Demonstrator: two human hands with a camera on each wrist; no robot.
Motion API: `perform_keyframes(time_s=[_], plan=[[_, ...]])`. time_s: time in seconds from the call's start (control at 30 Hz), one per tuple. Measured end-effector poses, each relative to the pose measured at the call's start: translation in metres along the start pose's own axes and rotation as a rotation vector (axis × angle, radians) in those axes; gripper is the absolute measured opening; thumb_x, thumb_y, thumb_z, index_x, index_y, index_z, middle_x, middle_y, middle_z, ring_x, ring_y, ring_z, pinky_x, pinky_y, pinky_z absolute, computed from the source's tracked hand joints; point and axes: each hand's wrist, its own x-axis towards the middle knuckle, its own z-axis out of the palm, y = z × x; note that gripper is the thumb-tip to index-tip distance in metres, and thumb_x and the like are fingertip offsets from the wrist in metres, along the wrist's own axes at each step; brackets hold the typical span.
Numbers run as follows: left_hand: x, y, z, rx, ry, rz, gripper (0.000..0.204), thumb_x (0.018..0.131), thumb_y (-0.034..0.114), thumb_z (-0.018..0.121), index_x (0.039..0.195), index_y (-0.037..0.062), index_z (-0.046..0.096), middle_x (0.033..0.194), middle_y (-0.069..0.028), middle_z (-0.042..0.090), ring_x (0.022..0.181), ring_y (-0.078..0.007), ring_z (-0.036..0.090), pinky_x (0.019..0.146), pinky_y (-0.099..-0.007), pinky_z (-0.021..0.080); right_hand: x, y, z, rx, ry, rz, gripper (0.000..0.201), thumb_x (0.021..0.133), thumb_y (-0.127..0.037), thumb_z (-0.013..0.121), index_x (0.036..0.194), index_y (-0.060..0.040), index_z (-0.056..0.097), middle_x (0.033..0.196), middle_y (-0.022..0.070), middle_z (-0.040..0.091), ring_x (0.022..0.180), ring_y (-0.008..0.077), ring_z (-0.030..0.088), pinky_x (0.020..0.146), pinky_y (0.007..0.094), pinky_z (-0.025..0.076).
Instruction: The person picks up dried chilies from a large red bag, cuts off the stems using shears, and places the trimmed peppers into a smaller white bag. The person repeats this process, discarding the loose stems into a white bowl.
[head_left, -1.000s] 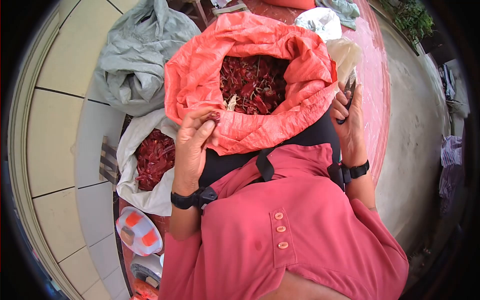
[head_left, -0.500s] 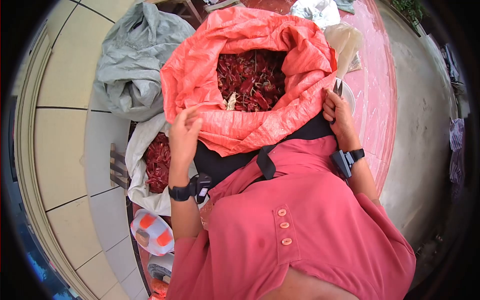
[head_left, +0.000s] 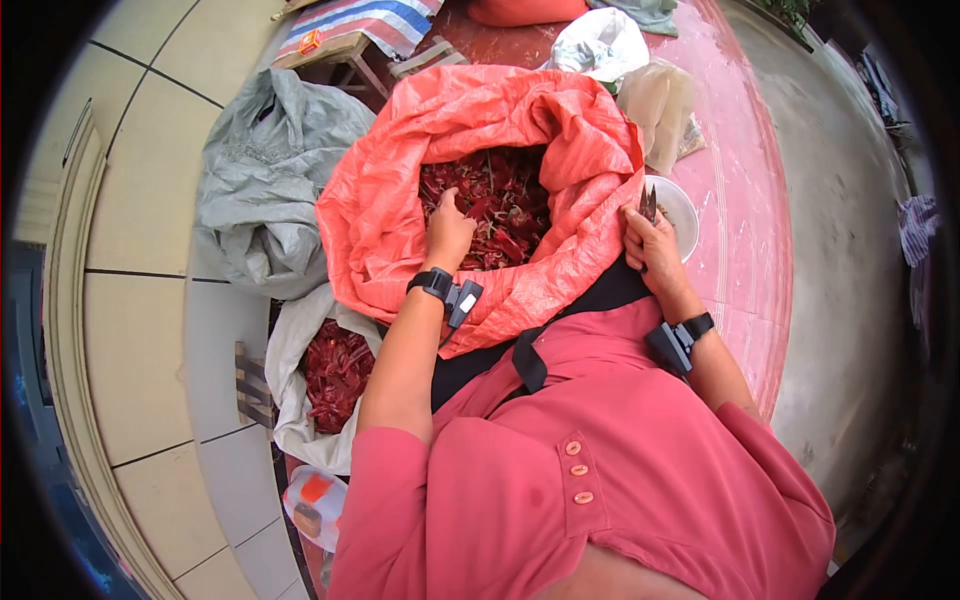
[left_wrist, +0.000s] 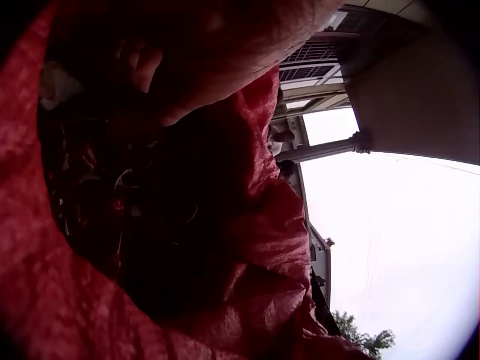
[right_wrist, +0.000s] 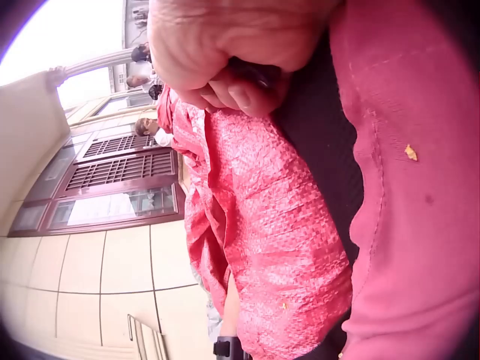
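A large red woven sack (head_left: 590, 250), its mouth rolled back, stands in front of the person and holds dried red chilies (head_left: 510, 225). Inside its mouth, the left hand (head_left: 452, 235) reaches down onto the chilies with bent fingers. Shadow in the left wrist view covers much of that hand (left_wrist: 225, 60), and I cannot tell whether it grips a chili. By the sack's right rim, the right hand (head_left: 655, 250) holds a pair of dark scissors (head_left: 649, 205), blades pointing up and away. The right wrist view shows its curled fingers (right_wrist: 240, 94) against the sack's side.
On the left, a white sack (head_left: 295, 400) holds red chili pieces, with a grey sack (head_left: 265, 200) behind it. A white bowl (head_left: 690, 238) sits right of the scissors, near a beige bag (head_left: 655, 115). Behind stands a small wooden stool (head_left: 430, 58).
The left hand, which held a piece of chili near the sack's left rim, has moved forward and right into the sack. The right hand keeps the scissors and has come against the rim.
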Motion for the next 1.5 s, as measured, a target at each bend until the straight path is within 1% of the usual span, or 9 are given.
perform_keyframes(time_s=[0.2,0.37,0.57,0.67,0.83,0.97,1.17,1.37,1.5], plan=[[-0.046,0.029,-0.049,-1.297,-0.124,-0.42,0.074,0.083,0.001,0.059,0.147,0.0083,0.022,0.094,-0.0071,0.057,0.073,-0.0178,0.056,0.068,-0.0319,0.053,-0.012,-0.007,0.026,-0.128,-0.092,-0.112,0.011,0.091,-0.013,0.061,0.101,-0.0094,0.059,0.062,-0.0088,0.043,0.042,0.0013,0.031,0.038,0.02,0.021],[-0.096,0.075,-0.071,-1.514,-0.275,-0.315,0.061,0.084,0.002,0.059,0.14,0.0115,0.036,0.098,-0.0057,0.058,0.078,-0.015,0.057,0.07,-0.028,0.053,-0.034,-0.022,0.109,-0.425,-0.458,-0.273,0.031,0.083,-0.005,0.068,0.114,-0.0075,0.064,0.08,-0.0068,0.044,0.074,0.005,0.042,0.07,0.0203,0.038],[-0.122,0.087,-0.051,-1.73,-0.236,-0.356,0.033,0.088,0.001,0.057,0.121,0.0064,0.054,0.1,-0.0031,0.059,0.086,-0.0129,0.057,0.077,-0.026,0.053,-0.022,0.0,0.123,-0.624,-0.428,-0.547,0.019,0.083,-0.004,0.068,0.101,-0.0052,0.064,0.085,0.0011,0.054,0.078,0.0096,0.052,0.07,0.025,0.044],[-0.143,0.094,-0.041,-0.921,0.096,-0.061,0.042,0.09,0.013,0.06,0.13,0.0058,0.05,0.105,-0.0088,0.057,0.101,-0.0201,0.055,0.095,-0.0324,0.044,-0.02,-0.003,0.119,-0.547,-0.366,-0.598,0.011,0.085,-0.002,0.065,0.095,-0.0032,0.062,0.083,0.0011,0.056,0.079,0.0096,0.054,0.071,0.0238,0.045],[-0.141,0.11,-0.068,-0.364,-0.064,0.425,0.058,0.085,0.025,0.068,0.135,0.0033,0.046,0.123,-0.0177,0.054,0.12,-0.0239,0.048,0.105,-0.0358,0.035,-0.042,-0.03,0.119,-0.563,-0.527,-0.493,0.007,0.088,-0.004,0.063,0.094,-0.0014,0.06,0.083,0.0018,0.058,0.079,0.0096,0.056,0.071,0.025,0.047],[-0.145,0.122,-0.085,-0.672,-0.494,0.267,0.057,0.089,0.026,0.066,0.135,-0.0001,0.044,0.123,-0.0123,0.056,0.115,-0.0192,0.053,0.1,-0.0302,0.04,-0.054,-0.045,0.118,-0.624,-0.676,-0.5,0.006,0.089,-0.004,0.061,0.095,-0.0013,0.06,0.083,0.0029,0.06,0.077,0.0102,0.057,0.07,0.0255,0.048],[-0.157,0.127,-0.076,-0.913,-0.625,0.188,0.035,0.097,0.028,0.055,0.121,0.0027,0.05,0.088,-0.0008,0.052,0.079,-0.0095,0.051,0.072,-0.0226,0.044,-0.059,-0.043,0.111,-0.623,-0.667,-0.626,0.009,0.088,-0.004,0.062,0.097,-0.0023,0.06,0.084,0.0042,0.06,0.078,0.0134,0.06,0.068,0.0276,0.049],[-0.164,0.115,-0.066,-1.161,-0.925,-0.054,0.022,0.099,0.029,0.052,0.088,0.0093,0.05,0.065,0.0062,0.037,0.053,-0.004,0.03,0.047,-0.0208,0.025,-0.064,-0.04,0.112,-0.939,-0.751,-0.906,0.015,0.084,-0.003,0.064,0.098,-0.0036,0.058,0.086,0.0096,0.059,0.076,0.0233,0.063,0.067,0.0312,0.049],[-0.165,0.116,-0.07,-0.943,-0.968,-0.055,0.024,0.099,0.028,0.052,0.085,0.0085,0.051,0.064,0.0076,0.033,0.052,-0.0039,0.027,0.046,-0.0205,0.022,-0.068,-0.031,0.115,-0.804,-0.74,-0.508,0.009,0.088,-0.006,0.06,0.095,-0.0027,0.054,0.08,0.0097,0.055,0.074,0.0199,0.059,0.065,0.0304,0.047]])
